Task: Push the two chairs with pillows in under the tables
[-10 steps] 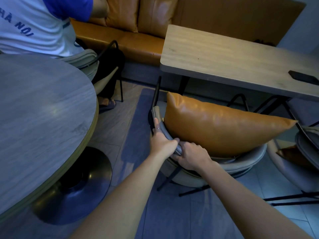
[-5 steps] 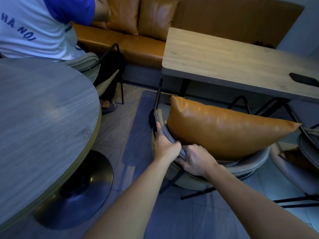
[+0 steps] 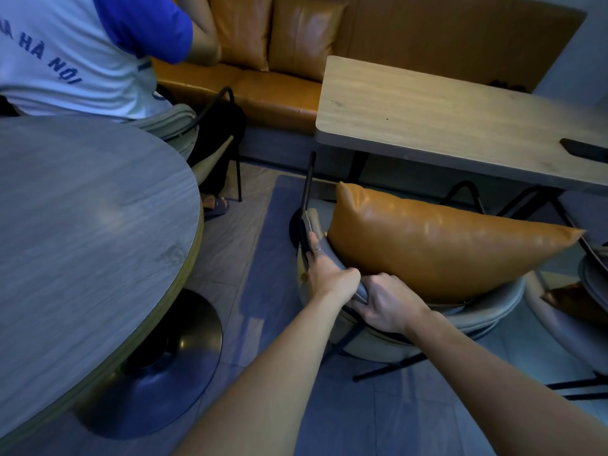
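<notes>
A grey padded chair (image 3: pixel 473 315) with black metal legs stands in front of the rectangular wooden table (image 3: pixel 444 126). An orange leather pillow (image 3: pixel 437 245) leans upright on its seat. My left hand (image 3: pixel 329 274) and my right hand (image 3: pixel 385 302) grip the curved top of the chair's backrest side by side, at its left part. The chair's front sits near the table's near edge. A second grey chair (image 3: pixel 592 274) with an orange pillow (image 3: pixel 572 299) on it shows partly at the right edge.
A round grey table (image 3: pixel 85 245) on a metal disc base (image 3: pixel 164 383) stands close on my left. A seated person (image 3: pixel 82 54) in a white and blue shirt occupies a chair behind it. An orange bench (image 3: pixel 279 90) runs along the wall. A dark phone (image 3: pixel 585 149) lies on the rectangular table.
The view has shifted slightly. The chair with the pillow has moved a little toward the rectangular table, with both hands keeping their hold on its backrest.
</notes>
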